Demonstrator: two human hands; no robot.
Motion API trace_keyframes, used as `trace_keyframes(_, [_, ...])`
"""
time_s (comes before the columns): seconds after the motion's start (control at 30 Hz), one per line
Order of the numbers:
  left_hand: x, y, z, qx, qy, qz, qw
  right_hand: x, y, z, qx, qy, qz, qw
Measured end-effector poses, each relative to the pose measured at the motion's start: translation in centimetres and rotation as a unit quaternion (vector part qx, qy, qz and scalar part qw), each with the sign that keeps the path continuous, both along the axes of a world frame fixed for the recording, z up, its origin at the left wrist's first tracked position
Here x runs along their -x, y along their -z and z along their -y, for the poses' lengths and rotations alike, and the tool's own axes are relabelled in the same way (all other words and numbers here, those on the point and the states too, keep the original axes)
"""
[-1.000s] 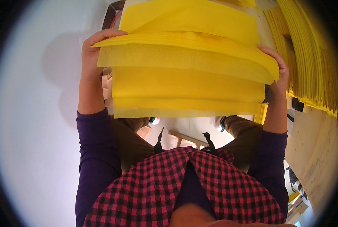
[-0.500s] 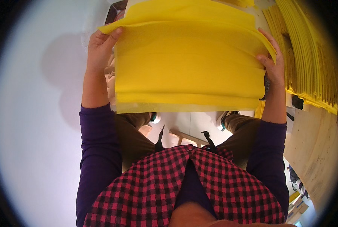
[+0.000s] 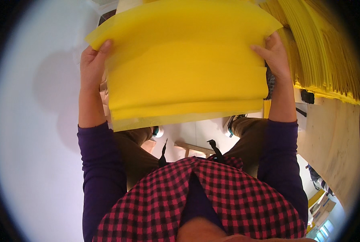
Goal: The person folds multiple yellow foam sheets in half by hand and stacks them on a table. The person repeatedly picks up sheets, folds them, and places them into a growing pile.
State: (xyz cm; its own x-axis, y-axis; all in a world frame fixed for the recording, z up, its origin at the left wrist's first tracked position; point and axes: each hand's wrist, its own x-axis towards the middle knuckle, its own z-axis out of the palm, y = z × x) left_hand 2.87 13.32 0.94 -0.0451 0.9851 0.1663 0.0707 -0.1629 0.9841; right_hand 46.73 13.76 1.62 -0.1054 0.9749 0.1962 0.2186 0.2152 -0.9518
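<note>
A wide sheet of thin yellow fabric (image 3: pixel 188 68) stretches between my hands above my lap, its lower hem partly see-through. My left hand (image 3: pixel 94 64) pinches its upper left corner, thumb on top and fingers hidden beneath. At the right edge, my right hand (image 3: pixel 276 54) has its thumb over the cloth and its fingers behind, closed on the sheet. The upper edge bows outward past both hands.
A thick stack of folded yellow fabric (image 3: pixel 321 52) lies at the right, by a pale wooden board (image 3: pixel 329 141). A white wall (image 3: pixel 31 133) runs along the left. Below the sheet, a wooden bar (image 3: pixel 194 148) shows between my legs.
Both hands have shifted left with the sheet, the left one also lower. The fold along the top has opened out, and the lower hem now slants down to the left.
</note>
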Motion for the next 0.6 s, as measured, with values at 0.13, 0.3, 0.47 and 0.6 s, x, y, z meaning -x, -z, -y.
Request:
trace_keyframes(0.13, [0.1, -0.1, 0.1, -0.001, -0.001, -0.011, 1.000, -0.1, 0.5, -0.4, 0.040, 0.035, -0.037, 0.998])
trace_keyframes(0.3, [0.7, 0.2, 0.2, -0.036, 0.059, -0.003, 0.998, -0.2, 0.0, 0.6, 0.009, 0.071, 0.009, 0.997])
trace_keyframes(0.47, [1.0, 0.3, -0.5, -0.082, 0.074, -0.059, 0.992, -0.9, 0.3, 0.7, -0.023, 0.033, -0.019, 0.999])
trace_keyframes(0.6, [1.0, 0.4, -0.7, -0.088, 0.069, -0.035, 0.993, -1.5, 1.1, 0.9, -0.020, 0.040, -0.056, 0.997])
